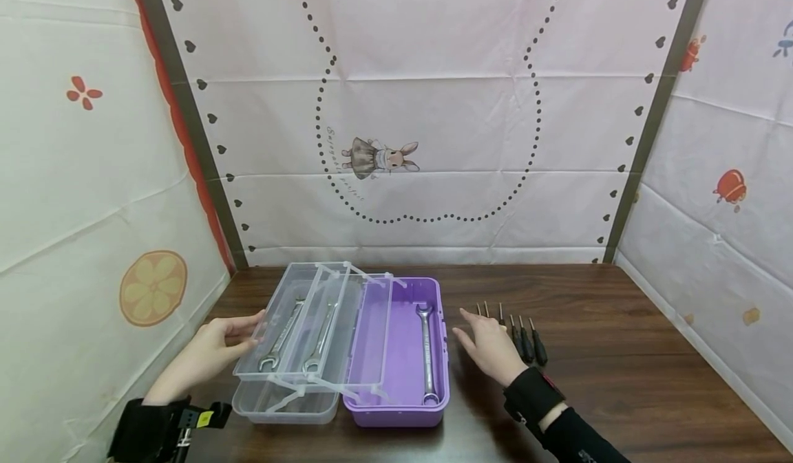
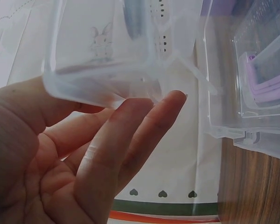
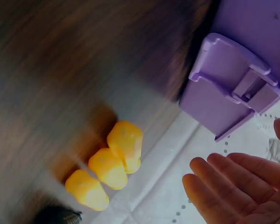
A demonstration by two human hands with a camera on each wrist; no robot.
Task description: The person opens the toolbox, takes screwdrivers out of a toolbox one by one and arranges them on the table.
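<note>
My left hand (image 1: 213, 349) pinches the left edge of a clear plastic tray (image 1: 272, 376) between thumb and fingers. Two open-ended wrenches (image 1: 322, 332) lie in the tray, which is raised above the clear lid (image 1: 285, 416) and overlaps the purple toolbox base (image 1: 396, 418) in the head view. A combination wrench (image 1: 426, 353) rests along the right side of the base. Just right of the box, my right hand (image 1: 489, 346) is held over the table with its fingers extended, nothing in it. It partly hides a row of screwdrivers (image 1: 526, 346), some with black handles.
Several yellow handles (image 3: 107, 168) stand out in the right wrist view, near the purple box's latch (image 3: 256, 88). The wooden table (image 1: 619, 367) meets printed cloth walls (image 1: 434, 126) at the back and sides.
</note>
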